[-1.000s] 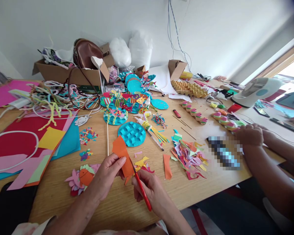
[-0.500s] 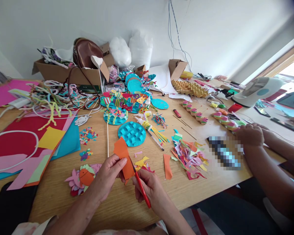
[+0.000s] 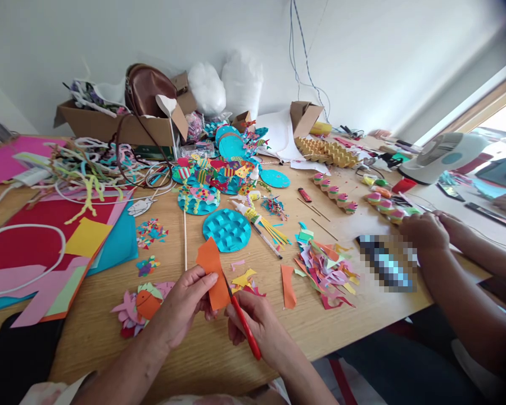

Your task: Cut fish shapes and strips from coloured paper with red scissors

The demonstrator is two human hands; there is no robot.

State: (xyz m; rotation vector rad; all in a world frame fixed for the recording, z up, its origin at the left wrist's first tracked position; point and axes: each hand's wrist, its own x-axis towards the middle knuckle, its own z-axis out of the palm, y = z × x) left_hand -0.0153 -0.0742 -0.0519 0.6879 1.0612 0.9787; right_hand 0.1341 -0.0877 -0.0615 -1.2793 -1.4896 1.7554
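A piece of orange paper [image 3: 214, 270] is pinched between the thumb and fingers of my left hand [image 3: 194, 298]. My right hand [image 3: 253, 320] grips a pair of red-handled scissors [image 3: 245, 325], whose dark blades lie along the paper's right edge. Just beyond the paper is a round blue disc [image 3: 226, 230] covered with curled paper strips. Left of my hands, a pile of paper fish cut-outs [image 3: 145, 306] lies on the wood, an orange one on top. An orange strip [image 3: 288, 287] and a heap of coloured scraps [image 3: 326, 273] are to the right.
Stacked coloured paper [image 3: 37, 225] covers the left side. Finished blue fish discs [image 3: 211, 177], a glue bottle [image 3: 245, 210] and a pen [image 3: 267, 243] lie ahead. A cardboard box [image 3: 113, 132] stands at the back. Another person's hands [image 3: 425, 232] work at the right.
The scissors and my right hand have shifted very slightly against the orange paper. The other person's hands at the right have moved a little to the left.
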